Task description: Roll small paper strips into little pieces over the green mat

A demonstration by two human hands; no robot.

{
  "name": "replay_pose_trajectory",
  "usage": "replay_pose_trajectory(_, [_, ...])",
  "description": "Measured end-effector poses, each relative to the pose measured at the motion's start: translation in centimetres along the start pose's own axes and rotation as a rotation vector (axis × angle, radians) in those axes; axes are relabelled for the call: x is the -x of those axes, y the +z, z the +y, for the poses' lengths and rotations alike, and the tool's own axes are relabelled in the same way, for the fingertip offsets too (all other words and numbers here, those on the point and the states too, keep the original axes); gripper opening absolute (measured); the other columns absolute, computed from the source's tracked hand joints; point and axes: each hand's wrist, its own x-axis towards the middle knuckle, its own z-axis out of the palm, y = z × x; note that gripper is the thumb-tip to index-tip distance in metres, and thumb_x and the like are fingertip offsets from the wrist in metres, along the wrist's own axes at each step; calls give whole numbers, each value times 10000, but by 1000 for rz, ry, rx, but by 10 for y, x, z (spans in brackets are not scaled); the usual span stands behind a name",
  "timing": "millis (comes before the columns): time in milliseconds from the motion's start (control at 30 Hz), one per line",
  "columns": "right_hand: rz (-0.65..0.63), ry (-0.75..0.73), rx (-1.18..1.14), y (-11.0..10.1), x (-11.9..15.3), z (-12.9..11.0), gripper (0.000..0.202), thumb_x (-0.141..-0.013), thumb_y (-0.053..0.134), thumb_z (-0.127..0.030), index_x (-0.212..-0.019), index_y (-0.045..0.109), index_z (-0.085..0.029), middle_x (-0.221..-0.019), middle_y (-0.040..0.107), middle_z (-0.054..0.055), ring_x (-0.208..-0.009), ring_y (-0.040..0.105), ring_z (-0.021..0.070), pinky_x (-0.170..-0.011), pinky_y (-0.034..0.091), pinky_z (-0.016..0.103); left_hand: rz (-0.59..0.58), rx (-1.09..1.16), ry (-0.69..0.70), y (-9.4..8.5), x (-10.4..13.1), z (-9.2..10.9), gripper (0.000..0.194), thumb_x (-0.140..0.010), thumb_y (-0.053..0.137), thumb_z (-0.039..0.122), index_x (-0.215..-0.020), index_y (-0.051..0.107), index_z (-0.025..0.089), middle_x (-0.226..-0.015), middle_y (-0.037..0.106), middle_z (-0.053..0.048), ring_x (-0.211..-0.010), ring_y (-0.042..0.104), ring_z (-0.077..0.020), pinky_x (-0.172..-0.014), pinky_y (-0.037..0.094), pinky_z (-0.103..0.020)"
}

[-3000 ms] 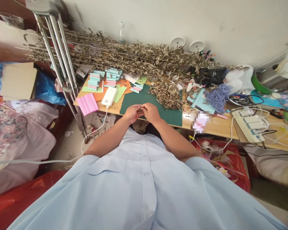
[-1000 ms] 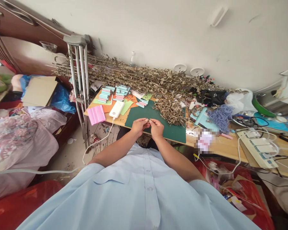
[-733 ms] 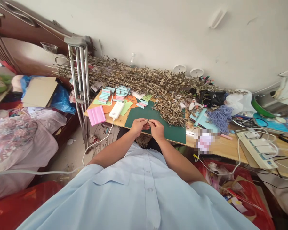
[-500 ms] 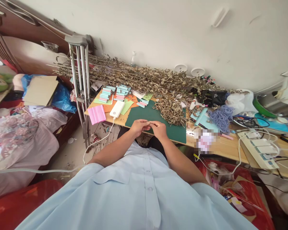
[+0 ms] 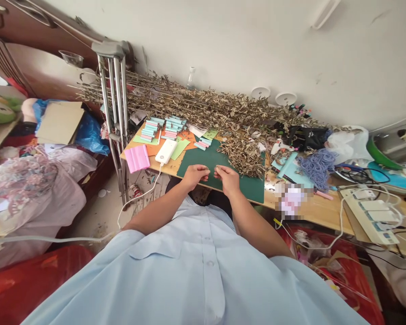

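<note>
Over the near edge of a dark green cutting mat [image 5: 199, 159], my left hand [image 5: 195, 176] is closed in a pinch; whatever sits between its fingertips is too small to name. A short gap to the right, my right hand [image 5: 227, 178] pinches in the same way, with its contents equally unclear. Just beyond my right hand, a heap of dry, crumpled leaves [image 5: 246, 158] lies on the mat. Left of the mat are a white power bank [image 5: 166, 151] with a cable and small stacks of blue and pink paper rolls [image 5: 176, 124].
Long dried stalks [image 5: 189, 97] run along the wall behind the table. Metal crutches [image 5: 117, 90] stand at the left. To the right are blue yarn [image 5: 314, 167], a power strip [image 5: 368, 216] and loose cables. A pink paper sheet [image 5: 137, 159] overhangs the table's left front edge.
My hands, which met at the fingertips, have moved apart, leaving a small gap between them. The view has shifted slightly; the things on the table lie as before.
</note>
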Motion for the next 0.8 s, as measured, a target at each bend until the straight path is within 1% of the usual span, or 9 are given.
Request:
replay_pose_trajectory(67, [-23, -82, 177, -5, -3, 0, 382, -731, 806, -504, -947, 822, -189, -870, 802, 72, -721, 724, 223, -680, 646, 399, 44, -347, 157, -2, -4, -2, 31, -820, 770, 154, -812, 745, 170, -732, 679, -47, -719, 649, -182, -779, 549, -310])
replay_pose_trajectory(167, [-76, -314, 450, -13, -4, -1, 288, -880, 671, -433, -971, 836, -216, -990, 802, 83, -849, 736, 237, -828, 635, 423, -12, -787, 345, 0, -8, -4, 110, -857, 685, 113, -817, 753, 190, -888, 692, -104, -931, 663, -251, -955, 520, -353])
replay_pose_trajectory(233, [-122, -468, 620, -19, -3, -2, 265, -938, 608, -345, -1003, 835, -225, -1036, 795, 86, -962, 734, 243, -938, 601, 418, -72, -966, 375, 3, -8, -6, 151, -900, 616, 121, -849, 746, 178, -950, 668, -136, -974, 650, -272, -991, 507, -372])
replay_pose_trajectory(300, [-177, -556, 791, -25, -1, -1, 289, -972, 558, -276, -1065, 827, -224, -1063, 783, 94, -1006, 721, 243, -958, 581, 397, -116, -1076, 384, 6, -6, -7, 162, -918, 585, 131, -925, 744, 161, -1012, 647, -160, -998, 639, -284, -1014, 500, -391])
replay_pose_trajectory(367, [-239, -587, 960, -29, 0, -1, 322, -995, 520, -235, -1122, 816, -226, -1085, 767, 105, -993, 706, 243, -898, 582, 371, -157, -1119, 401, 8, -2, -7, 190, -907, 602, 134, -1036, 740, 151, -1080, 634, -174, -1048, 627, -301, -1053, 482, -410])
replay_pose_trajectory(467, [-332, -622, 1138, -32, 0, 1, 328, -1011, 520, -233, -1181, 801, -240, -1095, 747, 120, -996, 676, 251, -823, 573, 342, -187, -1061, 402, 7, 0, -6, 343, -890, 633, 138, -1224, 711, 160, -1143, 632, -177, -1107, 617, -314, -1085, 461, -406])
replay_pose_trajectory(567, [-355, -654, 1149, -33, -1, 5, 312, -1022, 536, -255, -1181, 804, -262, -1107, 748, 110, -1012, 664, 252, -826, 570, 340, -126, -899, 387, -2, -8, -2, 391, -898, 646, 159, -1284, 707, 179, -1130, 651, -167, -1098, 631, -300, -1053, 476, -364])
replay_pose_trajectory(700, [-254, -653, 1037, -32, -1, 13, 301, -1023, 536, -254, -1085, 830, -269, -1100, 764, 84, -1017, 680, 251, -892, 577, 378, -10, -857, 428, -20, -35, 9, 169, -927, 633, 204, -1000, 785, 197, -1030, 676, -137, -1018, 638, -276, -1017, 483, -363])
replay_pose_trajectory(800, [-224, -662, 969, -31, 0, 16, 308, -1020, 528, -250, -1128, 817, -259, -1129, 766, 88, -1058, 689, 252, -963, 572, 398, 81, -936, 477, -31, -69, 26, 161, -917, 656, 231, -798, 754, 186, -945, 678, -135, -1011, 617, -290, -1043, 462, -405])
